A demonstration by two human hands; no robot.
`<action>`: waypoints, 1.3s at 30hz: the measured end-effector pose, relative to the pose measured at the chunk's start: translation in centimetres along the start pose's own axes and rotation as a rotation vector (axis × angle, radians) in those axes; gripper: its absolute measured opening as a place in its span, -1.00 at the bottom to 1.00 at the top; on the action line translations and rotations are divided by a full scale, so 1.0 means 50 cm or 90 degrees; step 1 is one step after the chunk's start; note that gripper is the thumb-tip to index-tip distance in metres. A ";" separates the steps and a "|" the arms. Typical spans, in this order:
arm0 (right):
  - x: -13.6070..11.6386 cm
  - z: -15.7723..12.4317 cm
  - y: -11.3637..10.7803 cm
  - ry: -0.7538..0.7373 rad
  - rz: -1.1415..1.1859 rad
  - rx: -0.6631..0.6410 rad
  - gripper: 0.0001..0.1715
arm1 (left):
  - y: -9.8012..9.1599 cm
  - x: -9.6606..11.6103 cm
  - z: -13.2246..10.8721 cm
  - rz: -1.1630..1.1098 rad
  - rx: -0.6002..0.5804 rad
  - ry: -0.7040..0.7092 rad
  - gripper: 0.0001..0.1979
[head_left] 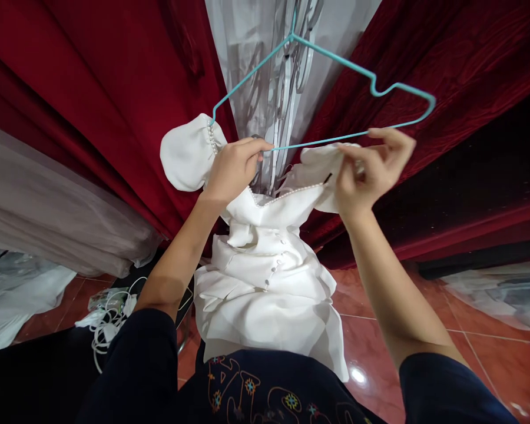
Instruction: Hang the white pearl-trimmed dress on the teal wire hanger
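A white dress point(265, 265) with pearl trim and puffed sleeves hangs in front of me. One puffed sleeve point(185, 154) sits over the left end of a light-blue wire hanger point(335, 57). My left hand point(236, 168) is closed on the hanger's lower bar, near that sleeve. At the right, my right hand point(371, 168) is bent around the other sleeve point(318, 160), just under the bar, its fingers pinching the fabric; it is slightly blurred. The hanger's right end is bare.
Dark red curtains point(92, 76) hang on both sides, with a white metal grille point(287, 88) and pale cloth between them. White cables point(108, 327) lie in a tangle on a black surface at lower left. Red tiles point(375, 341) cover the floor.
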State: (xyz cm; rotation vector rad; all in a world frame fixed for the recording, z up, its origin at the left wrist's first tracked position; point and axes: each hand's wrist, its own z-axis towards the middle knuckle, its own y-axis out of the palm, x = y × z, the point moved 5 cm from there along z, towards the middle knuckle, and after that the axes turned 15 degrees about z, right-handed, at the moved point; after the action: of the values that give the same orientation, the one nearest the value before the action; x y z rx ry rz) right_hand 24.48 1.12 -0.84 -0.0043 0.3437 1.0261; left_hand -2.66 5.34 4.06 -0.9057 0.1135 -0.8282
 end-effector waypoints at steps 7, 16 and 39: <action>0.103 0.131 -0.138 0.044 -0.008 0.190 -0.62 | -0.023 0.001 -0.003 -0.034 -0.031 -0.006 -0.52; 0.066 0.203 -0.114 0.044 0.040 0.140 -0.58 | -0.003 0.007 -0.003 -0.014 -0.025 -0.039 -0.55; -0.080 -0.004 0.159 0.002 0.002 -0.418 -0.67 | -0.021 0.007 -0.027 0.076 -0.005 0.046 -0.64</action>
State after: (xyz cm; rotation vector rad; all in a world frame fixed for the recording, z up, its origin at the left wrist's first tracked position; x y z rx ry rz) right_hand 15.86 1.89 1.35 -0.5958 -0.0029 1.1042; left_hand -3.58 3.84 4.04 -0.8681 0.2319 -0.7498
